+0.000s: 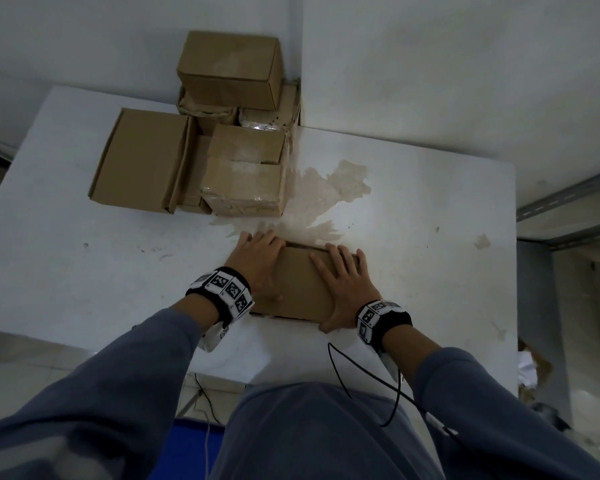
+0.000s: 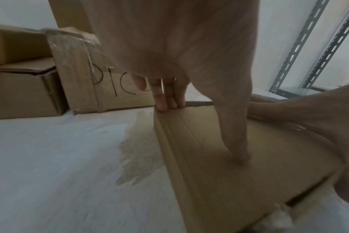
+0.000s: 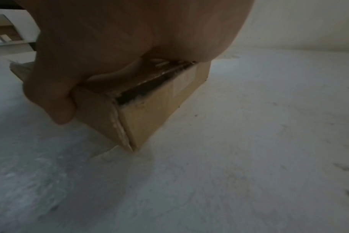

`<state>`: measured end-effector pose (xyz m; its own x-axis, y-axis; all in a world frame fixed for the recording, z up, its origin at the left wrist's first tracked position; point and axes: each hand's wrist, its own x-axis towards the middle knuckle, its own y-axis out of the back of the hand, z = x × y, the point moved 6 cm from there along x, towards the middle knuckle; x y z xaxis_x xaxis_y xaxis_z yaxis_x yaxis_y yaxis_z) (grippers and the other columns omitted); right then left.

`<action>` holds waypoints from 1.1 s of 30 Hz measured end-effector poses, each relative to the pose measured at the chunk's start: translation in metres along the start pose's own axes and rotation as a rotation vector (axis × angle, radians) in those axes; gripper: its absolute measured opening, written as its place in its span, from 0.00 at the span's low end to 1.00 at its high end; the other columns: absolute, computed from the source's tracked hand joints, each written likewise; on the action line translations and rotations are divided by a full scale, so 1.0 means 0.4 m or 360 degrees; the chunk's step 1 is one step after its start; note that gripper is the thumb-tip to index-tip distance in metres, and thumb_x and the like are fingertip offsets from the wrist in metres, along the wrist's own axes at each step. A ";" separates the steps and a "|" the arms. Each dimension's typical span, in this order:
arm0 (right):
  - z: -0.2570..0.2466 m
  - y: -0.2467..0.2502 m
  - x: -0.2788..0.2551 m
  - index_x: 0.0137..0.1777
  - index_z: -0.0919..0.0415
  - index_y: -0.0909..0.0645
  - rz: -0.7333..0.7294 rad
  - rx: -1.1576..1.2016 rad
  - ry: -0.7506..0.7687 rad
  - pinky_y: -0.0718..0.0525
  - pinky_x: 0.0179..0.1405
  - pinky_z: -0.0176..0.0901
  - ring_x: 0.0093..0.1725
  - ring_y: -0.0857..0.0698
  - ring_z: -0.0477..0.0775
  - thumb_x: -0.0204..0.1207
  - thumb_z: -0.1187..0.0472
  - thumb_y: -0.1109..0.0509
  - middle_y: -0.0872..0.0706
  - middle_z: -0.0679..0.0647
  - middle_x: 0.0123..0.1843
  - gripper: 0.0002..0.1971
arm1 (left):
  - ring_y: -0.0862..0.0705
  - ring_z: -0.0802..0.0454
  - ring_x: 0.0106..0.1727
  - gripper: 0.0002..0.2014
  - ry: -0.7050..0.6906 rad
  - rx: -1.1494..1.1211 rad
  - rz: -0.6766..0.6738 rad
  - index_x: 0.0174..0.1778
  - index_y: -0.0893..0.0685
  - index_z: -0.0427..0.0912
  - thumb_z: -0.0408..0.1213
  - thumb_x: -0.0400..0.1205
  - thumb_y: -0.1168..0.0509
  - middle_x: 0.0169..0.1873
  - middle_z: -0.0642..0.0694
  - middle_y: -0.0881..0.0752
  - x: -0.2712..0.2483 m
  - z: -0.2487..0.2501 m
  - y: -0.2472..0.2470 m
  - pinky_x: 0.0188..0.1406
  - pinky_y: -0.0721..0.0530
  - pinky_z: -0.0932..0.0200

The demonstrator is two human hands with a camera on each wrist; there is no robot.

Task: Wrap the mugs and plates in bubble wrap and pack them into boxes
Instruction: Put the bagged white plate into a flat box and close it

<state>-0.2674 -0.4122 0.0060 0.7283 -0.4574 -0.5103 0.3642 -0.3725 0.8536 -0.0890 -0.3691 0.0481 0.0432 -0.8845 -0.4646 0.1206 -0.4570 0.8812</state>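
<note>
Closing looks like our step: the box, lower centre of frame, lies under our left hand and right hand, fingers flat on its lid. Next, we judge, seat the lid fully.

Handwritten "PIC" on taped box
</note>
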 end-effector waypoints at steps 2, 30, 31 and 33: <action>-0.001 0.003 -0.003 0.87 0.48 0.63 0.0017 0.0003 0.0000 0.60 0.79 0.76 0.84 0.52 0.73 0.43 0.20 0.27 0.55 0.66 0.86 0.76 | 0.28 0.46 0.66 0.48 -0.0001 0.0044 -0.0004 0.70 0.28 0.48 0.69 0.58 0.25 0.65 0.48 0.27 0.013 0.005 0.009 0.73 0.35 0.45; -0.005 0.007 -0.008 0.87 0.46 0.63 0.0051 -0.0030 0.0047 0.56 0.80 0.74 0.84 0.48 0.70 0.42 0.18 0.31 0.51 0.64 0.87 0.75 | 0.24 0.36 0.61 0.14 0.0250 0.0221 0.0147 0.52 0.15 0.34 0.38 0.85 0.44 0.70 0.33 0.29 0.033 0.041 0.014 0.59 0.24 0.44; -0.005 0.008 -0.009 0.87 0.46 0.63 0.0059 -0.0031 0.0046 0.55 0.80 0.74 0.84 0.48 0.70 0.42 0.18 0.31 0.51 0.63 0.87 0.75 | 0.24 0.36 0.60 0.14 0.0278 0.0178 0.0128 0.52 0.16 0.34 0.38 0.85 0.44 0.70 0.34 0.29 0.035 0.037 0.009 0.57 0.23 0.44; -0.007 0.008 -0.010 0.86 0.46 0.64 0.0061 -0.0048 0.0057 0.55 0.80 0.73 0.84 0.48 0.69 0.42 0.18 0.31 0.51 0.63 0.87 0.75 | 0.22 0.37 0.59 0.14 0.0316 0.0018 0.0066 0.55 0.17 0.35 0.41 0.85 0.41 0.66 0.36 0.27 0.039 0.019 -0.002 0.55 0.21 0.46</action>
<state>-0.2676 -0.4092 0.0111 0.7623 -0.4416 -0.4733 0.3524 -0.3302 0.8757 -0.0957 -0.3834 0.0408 0.2430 -0.8670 -0.4351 0.1034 -0.4229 0.9003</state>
